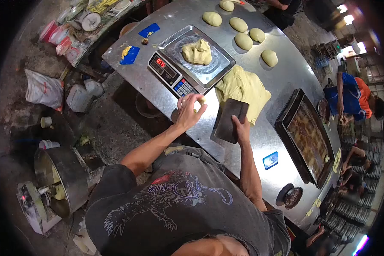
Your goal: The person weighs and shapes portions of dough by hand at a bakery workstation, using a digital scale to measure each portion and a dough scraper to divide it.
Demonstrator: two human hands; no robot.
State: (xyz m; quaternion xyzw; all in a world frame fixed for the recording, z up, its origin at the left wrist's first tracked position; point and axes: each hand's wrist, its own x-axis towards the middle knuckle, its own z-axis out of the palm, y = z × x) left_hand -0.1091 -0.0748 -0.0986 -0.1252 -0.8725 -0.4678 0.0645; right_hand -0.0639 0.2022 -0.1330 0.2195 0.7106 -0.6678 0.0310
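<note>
My left hand (189, 112) is near the scale's keypad, fingers curled around a small bit of dough (201, 100). In my right hand (242, 128) is a dark flat scraper (231, 120), held against the near edge of a large yellow dough mass (244, 91). A lump of dough (197, 53) rests on the metal tray (221, 71) of the digital scale (166, 72), whose red display is lit. Several rounded dough pieces (238, 24) lie on the steel table (288, 77) beyond the scale.
Two blue scrapers (130, 55) lie left of the scale. On the right are a black oiled pan (309, 138), a small blue box (270, 160) and a round dark object (292, 197). A mixer bowl (64, 183) stands lower left. Other people (354, 96) are at the right.
</note>
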